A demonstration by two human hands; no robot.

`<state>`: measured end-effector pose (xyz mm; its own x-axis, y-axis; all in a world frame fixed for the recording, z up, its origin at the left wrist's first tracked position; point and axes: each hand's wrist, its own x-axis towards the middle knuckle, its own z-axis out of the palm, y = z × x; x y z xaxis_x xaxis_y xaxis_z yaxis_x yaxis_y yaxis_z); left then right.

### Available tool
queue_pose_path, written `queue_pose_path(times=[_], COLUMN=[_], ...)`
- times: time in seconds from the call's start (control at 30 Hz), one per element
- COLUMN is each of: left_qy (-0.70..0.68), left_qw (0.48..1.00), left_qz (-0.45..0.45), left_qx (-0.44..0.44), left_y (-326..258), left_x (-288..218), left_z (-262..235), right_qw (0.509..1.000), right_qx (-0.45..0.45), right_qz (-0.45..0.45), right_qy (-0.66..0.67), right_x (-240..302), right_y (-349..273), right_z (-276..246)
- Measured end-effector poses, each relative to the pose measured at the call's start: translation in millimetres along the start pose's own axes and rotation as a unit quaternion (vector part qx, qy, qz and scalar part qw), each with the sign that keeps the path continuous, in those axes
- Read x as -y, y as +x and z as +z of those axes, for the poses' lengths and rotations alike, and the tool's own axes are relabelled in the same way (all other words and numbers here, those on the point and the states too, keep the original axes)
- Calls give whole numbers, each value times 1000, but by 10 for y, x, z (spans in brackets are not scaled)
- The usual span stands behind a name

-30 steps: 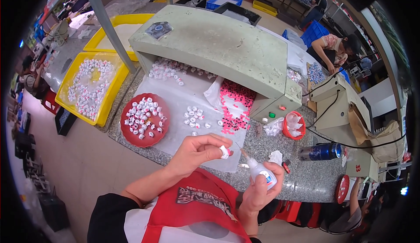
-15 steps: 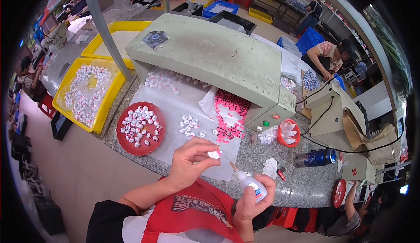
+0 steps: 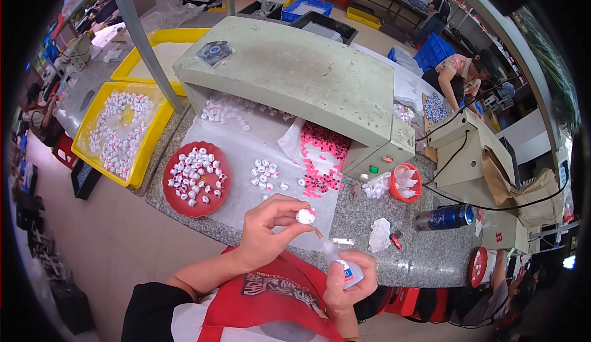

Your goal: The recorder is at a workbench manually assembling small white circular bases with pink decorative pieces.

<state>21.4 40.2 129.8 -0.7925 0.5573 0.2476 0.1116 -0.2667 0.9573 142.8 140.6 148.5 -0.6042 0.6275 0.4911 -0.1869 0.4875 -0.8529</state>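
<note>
Little white bead (image 3: 305,216) near the middle of the frame, pinched in the left hand (image 3: 265,230), thin-tipped white bottle (image 3: 332,254) just below, clutched in the right hand (image 3: 340,296), red plate (image 3: 210,206) of beads (image 3: 202,151) left of centre

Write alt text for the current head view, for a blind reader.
A person's left hand pinches a small white-and-pink piece while the right hand points the thin tip of a bottle at it. On the counter beyond are a red plate of similar pieces, pink parts and a pale green hood.
</note>
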Motion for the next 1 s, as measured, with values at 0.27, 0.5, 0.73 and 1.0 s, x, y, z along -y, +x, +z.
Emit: queue_pose_path(times=[0.27,0.5,0.73,1.0], left_qy=[2,48,38,-161], left_qw=[1000,998,999,975], left_qz=[7,33,23,-147], left_qx=[6,5,12,41], left_y=[-13,-9,6,72], left_x=[7,-17,-28,-72], left_z=[6,-5,-19,-58], right_qw=[1000,997,996,997], right_qx=[11,66,77,47], right_qz=[-5,-39,-44,-66], right_qy=[4,-6,-13,2], right_x=[-4,67,68,10], right_y=[15,96,140,115], right_z=[4,8,-35,-44])
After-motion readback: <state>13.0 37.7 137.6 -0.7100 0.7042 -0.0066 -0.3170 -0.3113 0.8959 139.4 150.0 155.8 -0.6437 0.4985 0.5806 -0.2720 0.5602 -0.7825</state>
